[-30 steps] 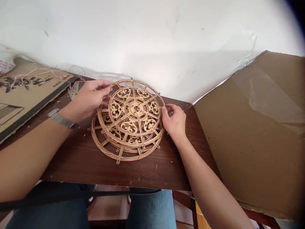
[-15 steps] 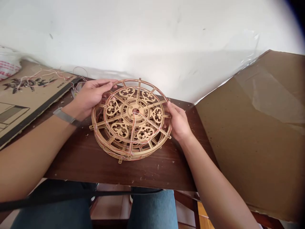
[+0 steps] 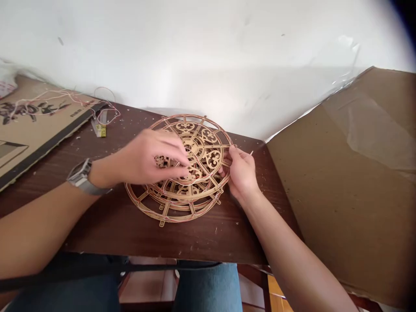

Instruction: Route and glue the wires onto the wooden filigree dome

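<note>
A stack of round, tan openwork frames [image 3: 212, 159] with scroll cut-outs, spokes and small rim tabs sits before me. Red and white wires [image 3: 203, 167] run along the spokes and rims. My right hand [image 3: 242, 169] grips the top frame's right rim, thumb above and fingers underneath. A thin pale tip sticks up beside that hand. My left hand [image 3: 159, 156], slightly blurred, hovers over the frame's left part. Its thumb and fingers curve with a gap between them, holding nothing I can see. The top frame is shifted from the ones below, which rest on the table.
The dark brown table [image 3: 208, 236] carries pale scraps. A printed cardboard box [image 3: 42, 125] lies at left with loose wires [image 3: 48, 102] on it. Beside it is a small clear and yellow item [image 3: 100, 129]. A big cardboard sheet [image 3: 351, 186] stands at right, a white wall behind.
My left hand has let go of the left rim and moved right, over the frame. The top frame has turned and shifted up and right; my right hand keeps its rim hold.
</note>
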`<state>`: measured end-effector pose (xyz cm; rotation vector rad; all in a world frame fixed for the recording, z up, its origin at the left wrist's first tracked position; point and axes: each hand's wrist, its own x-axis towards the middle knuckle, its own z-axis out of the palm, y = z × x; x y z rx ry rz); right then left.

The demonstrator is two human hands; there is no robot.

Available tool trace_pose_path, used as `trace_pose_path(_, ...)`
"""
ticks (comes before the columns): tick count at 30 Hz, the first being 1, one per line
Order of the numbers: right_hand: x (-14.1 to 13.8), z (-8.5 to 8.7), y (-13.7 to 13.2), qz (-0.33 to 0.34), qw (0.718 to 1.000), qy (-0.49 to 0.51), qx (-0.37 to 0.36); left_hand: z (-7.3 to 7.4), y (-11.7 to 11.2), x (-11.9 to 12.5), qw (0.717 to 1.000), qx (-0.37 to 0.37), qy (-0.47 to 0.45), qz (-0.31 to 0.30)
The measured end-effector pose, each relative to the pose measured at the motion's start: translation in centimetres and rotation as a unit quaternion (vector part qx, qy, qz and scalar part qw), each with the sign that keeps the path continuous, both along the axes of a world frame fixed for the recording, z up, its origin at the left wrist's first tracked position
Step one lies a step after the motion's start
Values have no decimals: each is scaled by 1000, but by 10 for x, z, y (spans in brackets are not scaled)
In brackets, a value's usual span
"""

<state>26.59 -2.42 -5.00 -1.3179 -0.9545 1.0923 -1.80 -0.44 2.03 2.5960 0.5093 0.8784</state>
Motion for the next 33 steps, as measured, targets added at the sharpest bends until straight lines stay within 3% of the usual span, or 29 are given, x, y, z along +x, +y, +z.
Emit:
trace_pose_path(3,1,-1,1,-6,998,-49,-28,-15,-2,9,995,-31,58,-79)
trace_pose_path(8,18,4,6,-31,978,-197,-60,-26,0,9,993,-42,71,-88)
trace_pose_path(16,25,26,-2,-48,882,-460,-88,-29,1,8,989,-63,82,-109)
trace_pose_path(19,21,38,-12,-63,869,-490,16,-27,0,8,987,-77,94,-102)
trace_pose_path(20,20,41,-16,-35,875,-476,84,-27,0,8,987,-80,97,-101)
trace_pose_path(22,16,46,-23,86,880,-414,214,-26,0,9,987,-82,97,-102)
trace_pose_path(24,13,47,-28,239,858,-359,280,-26,0,9,987,-81,97,-100)
trace_pose_path(26,10,45,-30,342,821,-346,300,-25,1,10,987,-78,97,-98)
trace_pose_path(29,7,39,-29,388,788,-363,313,-24,0,10,988,-74,96,-99)
trace_pose_path(33,7,36,-27,393,782,-362,322,-21,-2,10,987,-80,95,-99)
